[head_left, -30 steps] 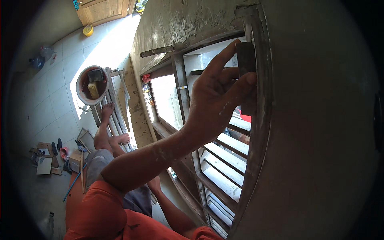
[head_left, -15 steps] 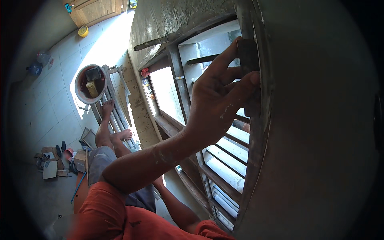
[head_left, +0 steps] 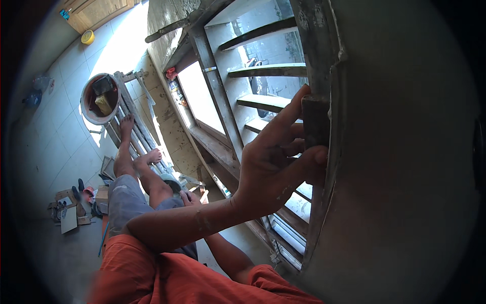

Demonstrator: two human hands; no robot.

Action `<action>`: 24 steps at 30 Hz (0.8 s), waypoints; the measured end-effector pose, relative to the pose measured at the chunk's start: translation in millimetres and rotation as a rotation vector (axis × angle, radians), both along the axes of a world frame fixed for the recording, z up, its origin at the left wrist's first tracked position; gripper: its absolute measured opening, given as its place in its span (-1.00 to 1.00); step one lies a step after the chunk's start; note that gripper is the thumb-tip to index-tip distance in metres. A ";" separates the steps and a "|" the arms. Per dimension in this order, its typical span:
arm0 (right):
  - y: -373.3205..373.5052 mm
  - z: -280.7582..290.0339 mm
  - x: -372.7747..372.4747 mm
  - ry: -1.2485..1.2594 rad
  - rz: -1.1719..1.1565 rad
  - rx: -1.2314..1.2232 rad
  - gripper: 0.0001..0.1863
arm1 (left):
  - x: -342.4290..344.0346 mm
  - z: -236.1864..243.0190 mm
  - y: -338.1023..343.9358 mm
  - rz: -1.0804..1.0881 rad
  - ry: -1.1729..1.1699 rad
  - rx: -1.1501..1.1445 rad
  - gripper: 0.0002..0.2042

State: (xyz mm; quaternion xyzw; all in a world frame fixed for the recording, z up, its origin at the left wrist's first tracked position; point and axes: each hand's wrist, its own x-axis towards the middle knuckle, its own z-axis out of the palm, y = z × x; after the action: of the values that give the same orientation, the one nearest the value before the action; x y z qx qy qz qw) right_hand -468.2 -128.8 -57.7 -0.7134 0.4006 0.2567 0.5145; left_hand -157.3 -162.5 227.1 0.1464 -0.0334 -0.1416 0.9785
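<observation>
My left hand (head_left: 276,157) is closed on a dark rectangular block (head_left: 315,119), pressing it along the weathered vertical window frame (head_left: 311,35) beside the wall (head_left: 395,152). Horizontal louvre slats (head_left: 266,71) run behind the fingers. My right hand (head_left: 191,199) is low by my thigh, fingers closed beside a round pale green-grey object (head_left: 171,180); what they hold is unclear.
A bucket (head_left: 86,104) with a dark and a yellowish block sits on a wooden rail scaffold (head_left: 134,124) near my bare feet. Cardboard scraps (head_left: 68,213), plastic bottles (head_left: 33,99), a yellow tub (head_left: 87,37) and a wooden door (head_left: 96,12) lie beyond.
My left hand and the block have moved down along the frame, exposing more slats above. My right hand has come up beside my thigh, with the round object now showing.
</observation>
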 end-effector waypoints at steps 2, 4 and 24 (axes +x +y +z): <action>0.8 9.4 6.2 0.059 -0.012 -0.007 -0.52 | -12.0 -1.1 -1.4 -0.013 0.008 -0.100 -0.28; 2.3 15.2 12.4 0.092 -0.066 0.022 -0.52 | -22.0 -1.1 -2.8 -0.028 0.002 -0.064 -0.26; -2.0 26.4 -11.1 0.050 -0.095 -0.103 -0.55 | -140.2 2.3 -28.7 -0.154 0.063 -0.038 -0.23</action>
State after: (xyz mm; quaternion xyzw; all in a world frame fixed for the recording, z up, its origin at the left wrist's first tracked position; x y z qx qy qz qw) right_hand -479.4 -130.8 -31.3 -0.7124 0.4596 0.2287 0.4785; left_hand -297.5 -191.2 229.5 0.1202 -0.0166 -0.2202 0.9679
